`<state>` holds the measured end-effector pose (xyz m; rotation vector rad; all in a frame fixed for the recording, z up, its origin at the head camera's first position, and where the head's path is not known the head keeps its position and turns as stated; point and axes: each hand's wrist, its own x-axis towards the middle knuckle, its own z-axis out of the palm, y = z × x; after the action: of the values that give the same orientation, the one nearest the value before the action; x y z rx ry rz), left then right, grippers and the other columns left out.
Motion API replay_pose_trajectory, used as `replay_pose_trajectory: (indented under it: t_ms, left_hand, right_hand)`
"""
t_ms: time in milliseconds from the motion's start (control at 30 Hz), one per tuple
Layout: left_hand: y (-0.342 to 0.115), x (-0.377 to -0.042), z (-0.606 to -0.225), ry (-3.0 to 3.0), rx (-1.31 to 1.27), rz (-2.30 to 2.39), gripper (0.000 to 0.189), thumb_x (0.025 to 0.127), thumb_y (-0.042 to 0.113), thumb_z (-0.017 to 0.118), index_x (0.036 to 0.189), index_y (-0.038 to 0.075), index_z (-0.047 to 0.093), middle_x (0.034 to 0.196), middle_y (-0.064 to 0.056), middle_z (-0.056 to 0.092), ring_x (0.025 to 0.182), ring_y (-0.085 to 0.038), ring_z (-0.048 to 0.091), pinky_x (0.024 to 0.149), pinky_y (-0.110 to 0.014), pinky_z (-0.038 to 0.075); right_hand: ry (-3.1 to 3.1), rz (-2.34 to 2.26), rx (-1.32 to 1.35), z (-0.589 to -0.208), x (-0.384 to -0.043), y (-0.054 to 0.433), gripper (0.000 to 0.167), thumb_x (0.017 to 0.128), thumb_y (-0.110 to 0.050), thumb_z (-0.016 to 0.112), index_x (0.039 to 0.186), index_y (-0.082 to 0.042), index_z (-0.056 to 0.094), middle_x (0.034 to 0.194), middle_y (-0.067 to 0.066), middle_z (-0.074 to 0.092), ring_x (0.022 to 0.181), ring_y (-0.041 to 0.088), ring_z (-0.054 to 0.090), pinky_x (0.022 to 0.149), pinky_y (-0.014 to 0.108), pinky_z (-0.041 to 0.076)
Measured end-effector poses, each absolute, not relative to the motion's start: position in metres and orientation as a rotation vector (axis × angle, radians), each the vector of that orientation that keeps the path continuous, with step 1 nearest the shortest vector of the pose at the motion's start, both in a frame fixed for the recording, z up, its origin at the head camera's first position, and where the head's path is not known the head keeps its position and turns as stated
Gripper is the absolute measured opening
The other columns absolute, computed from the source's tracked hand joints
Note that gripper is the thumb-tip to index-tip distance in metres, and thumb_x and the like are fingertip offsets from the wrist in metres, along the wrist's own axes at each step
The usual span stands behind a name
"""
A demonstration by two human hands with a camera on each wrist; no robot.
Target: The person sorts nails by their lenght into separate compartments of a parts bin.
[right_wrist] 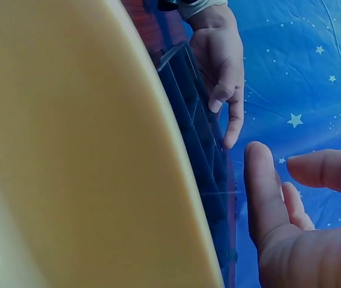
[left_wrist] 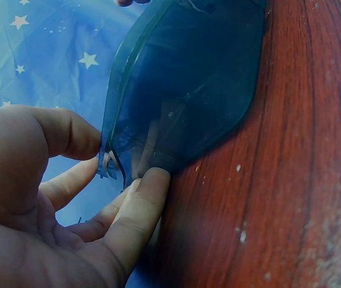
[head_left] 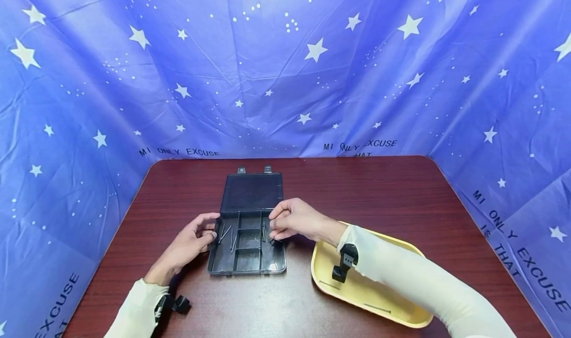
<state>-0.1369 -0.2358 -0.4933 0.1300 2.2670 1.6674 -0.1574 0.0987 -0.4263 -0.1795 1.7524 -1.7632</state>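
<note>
A dark, see-through compartment box [head_left: 248,253] lies on the table with its lid [head_left: 252,192] laid back. My left hand [head_left: 189,241] holds the box's left side; in the left wrist view, thumb and fingers [left_wrist: 151,186] touch its wall. Above the right-hand compartments is my right hand [head_left: 294,220], fingers bent. The right wrist view shows a gap between its thumb and finger, with nothing visible held. Thin metal pins, like nails [head_left: 225,234], lie in the left compartment. More pins [head_left: 264,231] are in the right one, partly hidden by the right hand.
A yellow tray [head_left: 317,266] stands right of the box, under my right forearm. Thin grey pins [head_left: 376,308] lie in it. The dark red wooden table [head_left: 187,184] ends at a blue star-patterned cloth [head_left: 267,70] behind and at both sides.
</note>
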Motion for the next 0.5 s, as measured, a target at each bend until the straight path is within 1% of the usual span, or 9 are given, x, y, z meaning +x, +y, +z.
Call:
replay_pose_trajectory:
  t_ms: [100,233,333,500]
  left_hand:
    - [-0.235,-0.137,-0.492,2.268,0.126,1.666,0.054,0.103,0.004,0.061,0.154,0.01,0.046,0.141,-0.027,0.051,0.101,-0.015,0.06,0.068,-0.027,0.054]
    - [-0.234,-0.137,-0.492,2.268,0.123,1.662,0.054,0.103,0.005,0.061,0.154,0.01,0.045,0.141,-0.027,0.051,0.1,-0.015,0.06,0.069,-0.027,0.054]
    - [-0.233,-0.137,-0.492,2.26,0.118,1.672,0.055,0.102,0.004,0.061,0.154,0.01,0.045,0.14,-0.027,0.051,0.097,-0.014,0.06,0.067,-0.026,0.053]
    - [-0.233,-0.137,-0.492,2.252,0.11,1.682,0.055,0.102,0.002,0.061,0.154,0.009,0.046,0.138,-0.027,0.051,0.094,-0.013,0.059,0.065,-0.025,0.051]
  right_hand:
    - [1.758,-1.771,-0.181,-0.426,-0.158,0.102,0.033,0.093,0.005,0.066,0.122,0.016,0.056,0.096,0.021,0.073,0.077,0.021,0.077,0.077,0.036,0.065]
    - [1.77,-1.781,-0.191,-0.424,-0.159,0.106,0.027,0.093,0.004,0.066,0.118,0.012,0.06,0.095,0.019,0.073,0.078,0.022,0.077,0.079,0.039,0.065]
    - [1.775,-1.789,-0.198,-0.423,-0.158,0.11,0.024,0.093,0.004,0.067,0.116,0.01,0.062,0.093,0.016,0.072,0.079,0.022,0.077,0.078,0.038,0.065]
    - [1.791,-1.785,-0.22,-0.418,-0.156,0.118,0.024,0.094,0.002,0.068,0.117,0.009,0.062,0.093,0.014,0.072,0.078,0.021,0.077,0.076,0.036,0.065]
